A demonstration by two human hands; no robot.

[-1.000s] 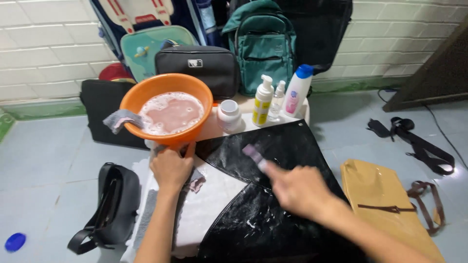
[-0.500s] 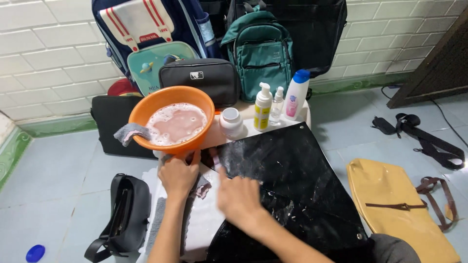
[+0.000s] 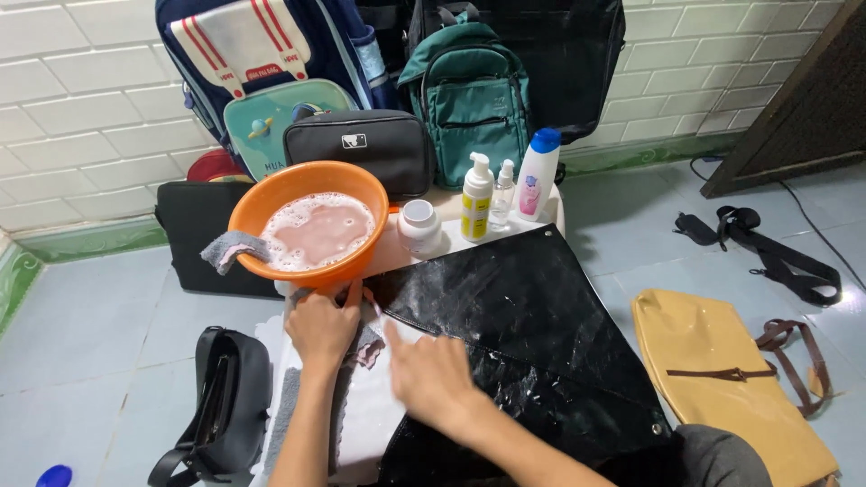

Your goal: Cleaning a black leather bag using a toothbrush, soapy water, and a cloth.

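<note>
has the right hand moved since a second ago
Yes. The right hand has pulled back leftward across the black bag, from its middle to its left edge beside the left hand, below the orange basin.

Your right hand [image 3: 431,377] has swept from about four o'clock on the black bag [image 3: 532,334] across to its nine o'clock edge, just beside your left hand [image 3: 322,325]. The small brush you held up a second ago is now hidden from sight.
</note>
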